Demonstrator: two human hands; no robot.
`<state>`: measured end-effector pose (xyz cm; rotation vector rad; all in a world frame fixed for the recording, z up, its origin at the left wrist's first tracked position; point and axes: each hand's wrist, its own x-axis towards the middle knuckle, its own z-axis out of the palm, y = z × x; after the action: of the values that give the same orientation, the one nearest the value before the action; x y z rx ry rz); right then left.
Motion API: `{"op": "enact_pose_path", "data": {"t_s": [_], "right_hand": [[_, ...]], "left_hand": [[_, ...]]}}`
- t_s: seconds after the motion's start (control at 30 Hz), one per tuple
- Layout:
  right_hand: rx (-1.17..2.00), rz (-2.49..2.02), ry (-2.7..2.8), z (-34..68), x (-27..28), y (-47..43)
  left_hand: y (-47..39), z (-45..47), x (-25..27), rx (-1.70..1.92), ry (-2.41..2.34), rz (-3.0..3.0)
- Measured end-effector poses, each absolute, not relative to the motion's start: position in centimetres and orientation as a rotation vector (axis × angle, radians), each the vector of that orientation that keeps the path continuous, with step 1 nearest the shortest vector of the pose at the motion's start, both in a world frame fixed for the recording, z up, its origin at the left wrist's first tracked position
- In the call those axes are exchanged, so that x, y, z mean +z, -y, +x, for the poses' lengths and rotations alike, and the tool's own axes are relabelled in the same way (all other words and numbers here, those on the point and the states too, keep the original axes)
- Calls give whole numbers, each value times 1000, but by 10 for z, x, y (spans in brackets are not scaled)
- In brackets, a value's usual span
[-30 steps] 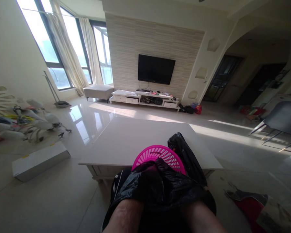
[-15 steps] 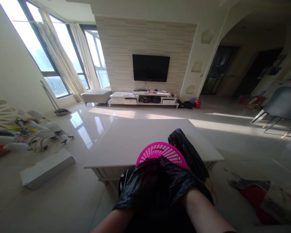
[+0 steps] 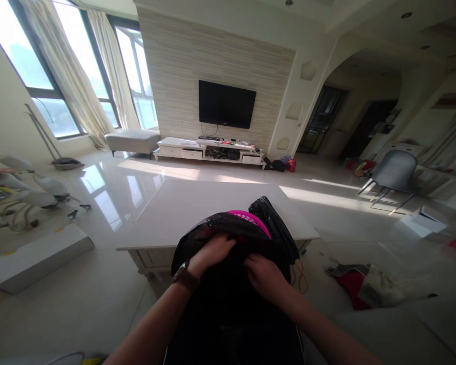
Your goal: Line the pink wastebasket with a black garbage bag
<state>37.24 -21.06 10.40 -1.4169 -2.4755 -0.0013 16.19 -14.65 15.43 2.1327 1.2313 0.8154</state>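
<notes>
Hands meet at the lower middle of the frame, both sunk into a black plastic bag point(image 3: 228, 284) that drapes over a pink basket point(image 3: 251, 219): the left hand point(image 3: 212, 252), a dark watch point(image 3: 185, 277) strapped at its wrist, curls its fingers shut over a fold of the film near the basket's rim, and the right hand point(image 3: 264, 276) closes on a bunch of the same bag just beside it, knuckles up. I take it both grip at the top edge because the film is thin and slack and needs two hands to be kept spread over the round mouth. Only an arc of the basket shows above the bag, a hard perforated plastic, bright against the glossy, crinkled black. Basket and bag sit at the near edge of a low white table point(image 3: 197, 213), whose top is flat, smooth and matt. Behind it the pale floor point(image 3: 99, 284) shines like polished tile. A flat white box point(image 3: 34, 257) lies at the left, a crumpled red and white cloth point(image 3: 365, 289) at the right, a grey shell chair point(image 3: 393, 172) further up right, and a dark television point(image 3: 227, 103) hangs on the ribbed wall at the upper middle
</notes>
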Motion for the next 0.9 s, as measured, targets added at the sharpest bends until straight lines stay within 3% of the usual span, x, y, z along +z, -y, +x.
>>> {"op": "enact_pose_path", "data": {"t_s": [0.13,0.27,0.33,0.53,0.73,0.9], "right_hand": [[-327,-1375,2196,434,97,250],[-392,-1415,2015,470,90,253],[-335,-1420,2010,470,92,236],[83,-1380,1846,449,117,165],[380,-1450,1551,460,129,101],[551,-1536,1399,469,119,32]], "left_hand": [[213,135,137,728,-1171,2236],[234,100,118,1524,-1542,2210],[221,84,113,1722,-1837,2060],[161,63,116,1287,-1578,1777],[101,66,121,1320,-1504,1473],[40,86,111,1070,-1337,1130]]}}
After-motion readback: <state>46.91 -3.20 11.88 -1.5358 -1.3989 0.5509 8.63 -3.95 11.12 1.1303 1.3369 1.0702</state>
